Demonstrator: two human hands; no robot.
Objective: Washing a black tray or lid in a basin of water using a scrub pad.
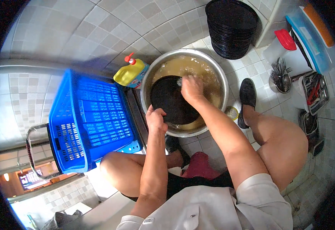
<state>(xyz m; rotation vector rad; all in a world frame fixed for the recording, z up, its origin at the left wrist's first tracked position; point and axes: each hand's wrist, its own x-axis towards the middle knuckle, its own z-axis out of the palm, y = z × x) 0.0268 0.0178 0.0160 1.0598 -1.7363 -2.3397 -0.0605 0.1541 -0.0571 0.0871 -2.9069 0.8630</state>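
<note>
A wide metal basin (224, 90) of cloudy brownish water stands on the floor between my legs. A round black tray (169, 93) lies tilted in it, partly in the water. My left hand (156, 118) grips the tray's near left edge, thumb on top and fingers over the rim. My right hand (192, 89) is closed over the tray's right side. A small greyish, shiny bit shows at its fingertips, too hidden to name. Left of the basin stands a yellow pump bottle (131, 73) with a red top.
A blue plastic basket (102, 119) stands at the left. Stacked black trays (232, 28) are at the far right. Farther right are a metal pot of forks (280, 78), a metal container of utensils (314, 94) and a white container with a red lid (285, 40). Tiled walls surround the floor.
</note>
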